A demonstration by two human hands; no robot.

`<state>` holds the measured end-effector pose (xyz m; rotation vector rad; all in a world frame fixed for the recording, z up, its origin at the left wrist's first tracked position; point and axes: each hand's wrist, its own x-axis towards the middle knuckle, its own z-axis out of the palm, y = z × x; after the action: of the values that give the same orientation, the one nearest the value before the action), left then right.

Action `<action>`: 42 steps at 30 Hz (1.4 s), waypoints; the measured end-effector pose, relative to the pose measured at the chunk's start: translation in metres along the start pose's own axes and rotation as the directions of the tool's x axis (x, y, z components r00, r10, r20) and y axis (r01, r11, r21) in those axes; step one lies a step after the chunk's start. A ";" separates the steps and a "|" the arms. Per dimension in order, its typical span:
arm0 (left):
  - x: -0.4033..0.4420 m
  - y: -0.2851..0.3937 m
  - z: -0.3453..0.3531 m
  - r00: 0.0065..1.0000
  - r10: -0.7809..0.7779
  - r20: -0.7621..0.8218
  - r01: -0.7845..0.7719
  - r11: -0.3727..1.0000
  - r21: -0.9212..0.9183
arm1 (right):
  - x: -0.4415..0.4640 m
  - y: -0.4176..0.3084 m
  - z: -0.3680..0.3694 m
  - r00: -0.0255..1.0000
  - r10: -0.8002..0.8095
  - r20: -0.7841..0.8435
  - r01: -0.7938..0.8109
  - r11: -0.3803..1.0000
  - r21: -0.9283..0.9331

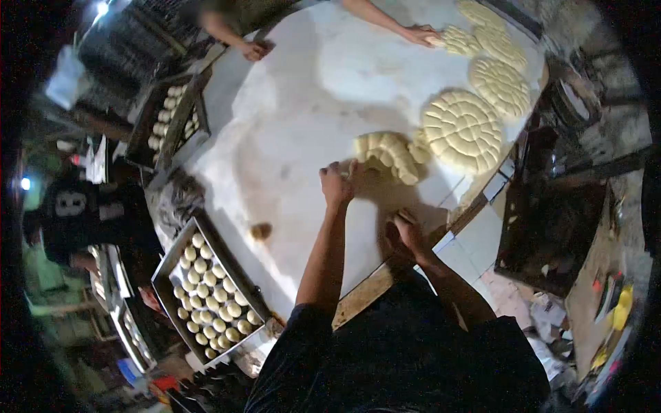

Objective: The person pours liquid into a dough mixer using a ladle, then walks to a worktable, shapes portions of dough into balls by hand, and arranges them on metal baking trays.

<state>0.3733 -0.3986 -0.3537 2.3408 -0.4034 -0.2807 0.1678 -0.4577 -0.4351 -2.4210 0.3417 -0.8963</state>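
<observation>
My left hand [336,183] is on the floured table, its fingers curled beside a curved strip of cut dough pieces [391,153]; what lies under the fingers is hidden. Closer to the table's front edge, my right hand [407,235] is curled too, with something pale at its fingertips that I cannot make out. Right of the strip lies a large round of dough [462,131], scored into many pieces. Behind it is a smaller scored round [500,87], with more cut dough [501,45] farther back.
A tray [260,303] of dough balls stands at the table's left; another tray [142,164] is farther back. Across the white table [289,117], another person's hands [421,36] touch dough. A person in a dark shirt [103,213] stands at left. A dark tray [551,227] is at right.
</observation>
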 end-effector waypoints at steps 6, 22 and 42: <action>0.024 0.010 0.092 0.983 -0.161 0.091 0.184 0.790 -0.585 | 0.016 -0.019 -0.026 0.998 0.035 0.052 -0.045 0.976 0.214; -0.102 -0.123 -0.051 0.992 -0.124 0.023 0.105 0.718 -0.688 | 0.006 -0.023 -0.012 0.992 0.116 0.048 -0.126 0.919 0.373; -0.269 -0.159 -0.106 0.968 -0.005 -0.249 -0.113 0.881 -0.459 | -0.040 -0.150 0.008 0.735 0.507 0.450 -0.653 0.350 0.672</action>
<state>0.1898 -0.1248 -0.3675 1.8499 -0.2445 -0.0496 0.1515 -0.3141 -0.3771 -1.3055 0.5511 -0.3508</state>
